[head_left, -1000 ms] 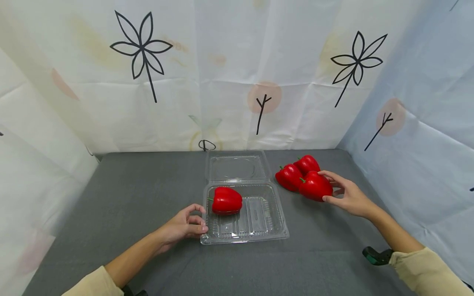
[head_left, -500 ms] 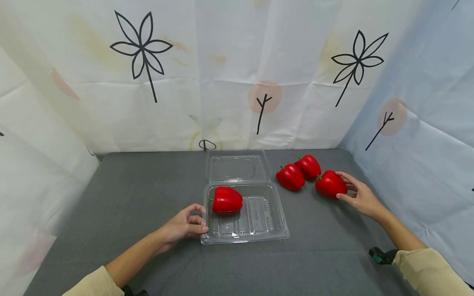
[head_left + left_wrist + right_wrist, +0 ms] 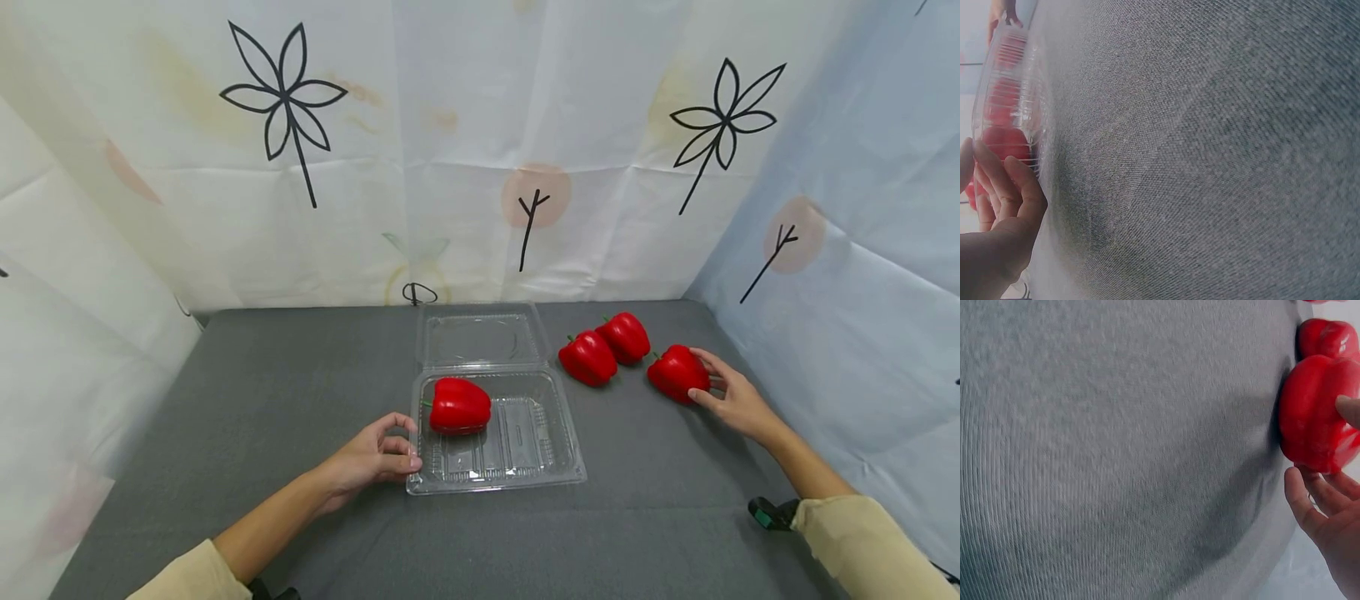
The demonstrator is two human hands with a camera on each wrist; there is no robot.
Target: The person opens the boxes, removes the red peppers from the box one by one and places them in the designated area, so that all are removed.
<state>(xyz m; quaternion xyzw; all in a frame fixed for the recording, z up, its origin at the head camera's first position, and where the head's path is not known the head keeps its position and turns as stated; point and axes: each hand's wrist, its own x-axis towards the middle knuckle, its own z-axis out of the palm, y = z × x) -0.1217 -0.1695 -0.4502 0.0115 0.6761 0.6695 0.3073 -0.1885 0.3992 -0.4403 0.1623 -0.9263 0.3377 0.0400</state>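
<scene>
A clear plastic clamshell container (image 3: 517,475) lies with its lid laid back, and one red bell pepper (image 3: 459,407) sits on its side in the left half. My left hand (image 3: 367,458) pinches the container's left rim between thumb and fingers; in the left wrist view the fingers (image 3: 1007,181) curl at its wall. Farther right, my right hand (image 3: 733,402) holds another red bell pepper (image 3: 678,373) by its blunt end, thumb on the near side. The right wrist view shows that bell pepper (image 3: 1313,412) low over the cloth, the fingers (image 3: 1300,494) under its end.
Two more red bell peppers, a front one (image 3: 588,358) and a rear one (image 3: 626,337), lie close together between the container and my right hand. Grey cloth (image 3: 300,367) covers the table. Patterned white curtains (image 3: 465,150) stand behind and at both sides.
The right hand has moved one bell pepper to the right, away from the other two, and only slightly in the last half second. The left hand stays at the container's rim.
</scene>
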